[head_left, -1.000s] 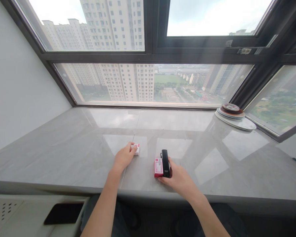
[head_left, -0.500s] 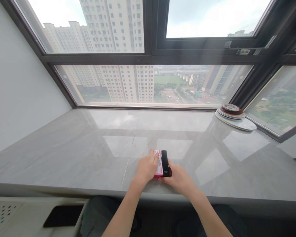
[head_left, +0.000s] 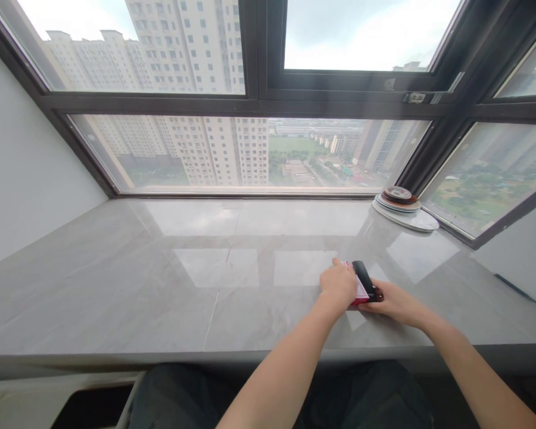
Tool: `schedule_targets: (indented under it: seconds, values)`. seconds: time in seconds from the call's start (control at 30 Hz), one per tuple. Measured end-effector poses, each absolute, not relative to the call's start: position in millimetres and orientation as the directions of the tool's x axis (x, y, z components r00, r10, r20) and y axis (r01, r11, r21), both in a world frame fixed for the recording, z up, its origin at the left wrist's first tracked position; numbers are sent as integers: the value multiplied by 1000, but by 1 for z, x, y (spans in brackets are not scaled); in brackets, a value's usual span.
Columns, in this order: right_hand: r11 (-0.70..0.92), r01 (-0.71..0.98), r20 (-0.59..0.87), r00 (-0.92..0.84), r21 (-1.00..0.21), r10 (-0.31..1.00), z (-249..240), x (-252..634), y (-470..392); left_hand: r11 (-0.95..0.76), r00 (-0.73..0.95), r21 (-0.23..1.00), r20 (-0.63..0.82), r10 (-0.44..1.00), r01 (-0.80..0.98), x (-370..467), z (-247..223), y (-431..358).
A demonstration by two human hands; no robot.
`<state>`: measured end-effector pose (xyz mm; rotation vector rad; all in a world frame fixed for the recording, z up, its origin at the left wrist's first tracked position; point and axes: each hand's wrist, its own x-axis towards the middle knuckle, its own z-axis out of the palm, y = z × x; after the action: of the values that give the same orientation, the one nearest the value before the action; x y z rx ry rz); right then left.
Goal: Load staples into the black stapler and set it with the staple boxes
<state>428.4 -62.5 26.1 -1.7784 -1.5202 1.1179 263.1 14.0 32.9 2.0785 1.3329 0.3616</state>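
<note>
Above the countertop (head_left: pixel 161 298), or resting on it, are a small red-and-white box (head_left: pixel 361 291) and a long black item shaped like a stapler (head_left: pixel 362 275), side by side and touching. My left hand (head_left: pixel 339 283) is closed over the box from the left and hides much of it. From the right, my right hand (head_left: pixel 390 302) grips the black item near its lower end, fingertips reaching under the box. Something dark brown shows between the right fingers, too small to make out.
Stacked plate-like discs (head_left: pixel 399 208) stand in the far right corner by the window frame (head_left: pixel 250 107). A dark thin strip (head_left: pixel 520 291) lies along the right wall. The counter's front edge (head_left: pixel 161 358) runs just above my legs.
Both hands have moved to the right with the box and the black item, which now lean to the left at the top. The view has shifted slightly to the right.
</note>
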Motion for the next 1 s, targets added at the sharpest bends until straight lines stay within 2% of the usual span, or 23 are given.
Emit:
schedule_targets:
  seconds: [0.13,0.27,0.37,0.43,0.53,0.6,0.7,0.77,0.83,0.93,1.0]
  values:
    - [-263,573,-305,24,-776,952,21,486,-65,-291,519,682,-151,841,671,314,46,11]
    - [-281,566,-322,30,-775,946,23,504,-67,-278,553,725,-168,816,630,326,51,13]
    - [-343,612,-306,168,-713,937,31,507,-81,-242,543,754,-175,821,610,305,45,13]
    - [-343,656,-187,299,-672,936,37,500,-94,-225,526,776,-157,836,589,272,36,11]
    - [-221,672,104,408,-707,907,40,456,-108,-227,500,812,-91,861,538,199,20,6]
    - [-112,670,188,359,-733,914,36,404,-105,-216,479,832,-68,875,511,141,11,3]
    - [11,703,115,101,-711,988,21,319,-85,-254,388,852,65,919,457,62,4,-2]
    - [96,792,125,-25,-604,992,8,275,-69,-375,334,726,210,919,577,22,1,-8]
    - [113,895,122,-66,-431,990,-3,247,-56,-446,336,513,296,894,734,-2,-3,-15]
    - [52,967,102,-27,-248,994,-13,232,-49,-415,336,243,306,891,877,-12,-10,-24]
    - [32,979,84,-15,-203,996,-14,230,-49,-371,317,159,286,904,915,-8,-14,-26]
